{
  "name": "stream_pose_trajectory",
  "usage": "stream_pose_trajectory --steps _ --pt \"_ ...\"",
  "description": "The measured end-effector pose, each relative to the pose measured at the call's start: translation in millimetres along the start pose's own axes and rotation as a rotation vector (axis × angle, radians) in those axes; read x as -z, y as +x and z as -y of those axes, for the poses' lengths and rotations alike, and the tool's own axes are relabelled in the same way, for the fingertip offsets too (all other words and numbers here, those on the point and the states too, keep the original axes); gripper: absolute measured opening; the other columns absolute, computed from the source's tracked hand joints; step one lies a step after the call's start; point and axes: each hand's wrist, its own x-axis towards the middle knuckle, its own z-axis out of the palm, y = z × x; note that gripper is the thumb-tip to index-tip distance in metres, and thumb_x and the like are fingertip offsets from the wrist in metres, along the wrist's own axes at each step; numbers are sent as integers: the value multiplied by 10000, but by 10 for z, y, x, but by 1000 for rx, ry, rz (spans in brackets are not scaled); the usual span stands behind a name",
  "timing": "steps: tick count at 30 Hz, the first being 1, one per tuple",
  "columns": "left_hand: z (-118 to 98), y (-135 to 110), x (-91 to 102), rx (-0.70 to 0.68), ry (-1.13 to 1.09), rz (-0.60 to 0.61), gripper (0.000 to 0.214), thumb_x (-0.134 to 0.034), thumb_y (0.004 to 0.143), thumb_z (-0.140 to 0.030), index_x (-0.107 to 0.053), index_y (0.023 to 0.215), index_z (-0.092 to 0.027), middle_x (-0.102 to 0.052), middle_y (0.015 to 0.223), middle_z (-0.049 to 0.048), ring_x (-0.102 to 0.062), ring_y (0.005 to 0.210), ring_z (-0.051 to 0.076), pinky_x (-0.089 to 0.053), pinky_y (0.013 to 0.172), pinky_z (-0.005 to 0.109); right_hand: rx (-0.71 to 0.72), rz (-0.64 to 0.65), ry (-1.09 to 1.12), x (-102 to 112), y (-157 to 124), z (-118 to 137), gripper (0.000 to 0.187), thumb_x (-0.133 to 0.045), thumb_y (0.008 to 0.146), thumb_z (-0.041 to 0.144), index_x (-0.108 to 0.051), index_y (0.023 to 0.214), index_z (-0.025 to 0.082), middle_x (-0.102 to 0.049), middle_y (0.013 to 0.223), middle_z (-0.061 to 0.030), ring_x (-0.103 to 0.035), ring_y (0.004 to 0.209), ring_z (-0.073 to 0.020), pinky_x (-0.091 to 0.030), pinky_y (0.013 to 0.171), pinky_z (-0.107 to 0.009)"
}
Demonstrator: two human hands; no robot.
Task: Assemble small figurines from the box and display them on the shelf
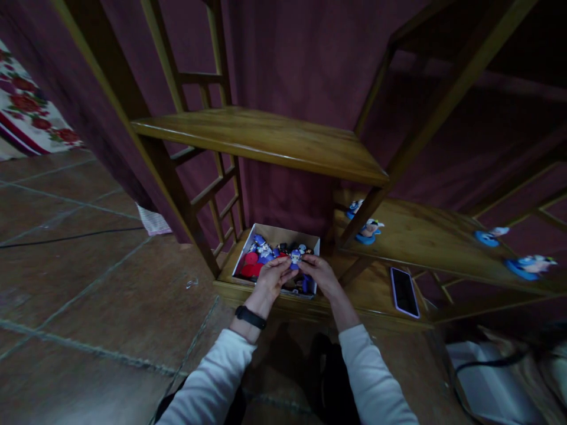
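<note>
Between the fingertips of both hands is a small figurine [295,257] with a blue-purple top and a pale face. My left hand [275,275], with a black band on its wrist, pinches it from the left. From the other side, my right hand [318,271] has its fingers closed on it too. Just below and behind the hands stands an open cardboard box [287,229] on the bottom shelf. Inside lie several blue, white and dark figurines [264,250] and red round pieces [251,269]. My hands cover part of the box.
A wooden shelf board [266,133] spans above the box. On the right-hand board [425,230] stand several figurines on blue bases [368,232]. A phone [404,292] lies on the lower shelf. A cable [71,237] crosses the tiled floor at left.
</note>
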Motion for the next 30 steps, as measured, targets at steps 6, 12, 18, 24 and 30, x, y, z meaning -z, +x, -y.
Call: stream_pose_trajectory --steps 6,12,18,24,30 --pt "-39 21 9 58 -49 47 72 -588 775 -58 -613 718 -95 -670 643 60 -647 575 136 -573 643 305 15 -59 47 38 8 -3 352 -712 621 406 -662 920 227 -654 1068 -50 -610 923 -194 -489 811 -352" --pt "-17 44 21 66 -51 49 59 -633 736 -54 -607 727 -107 -672 652 52 -655 610 146 -563 672 317 120 -38 -138 13 55 -67 339 -669 668 369 -647 968 212 -667 997 -39 -609 897 -180 -454 879 -355" --pt "-19 22 24 -36 -50 39 224 -683 649 -12 -610 822 -135 -681 681 27 -657 657 148 -542 699 313 212 -8 -333 -25 -23 31 420 -621 718 281 -575 1135 263 -611 1112 -36 -588 938 -173 -475 851 -336" --pt "-27 18 -11 -136 -89 124 392 -680 582 40 -635 931 -132 -691 719 27 -639 658 117 -498 673 231 386 -37 -450 -86 -46 31 352 -613 725 250 -606 1076 265 -553 1136 -55 -536 1053 -195 -487 846 -318" --pt "-53 23 -43 -139 -70 156 222 -727 589 -57 -697 806 -96 -706 753 67 -633 657 128 -490 662 234 449 -165 -472 -105 -51 23 315 -602 741 264 -602 1056 250 -535 1134 -67 -536 1054 -200 -492 867 -333"
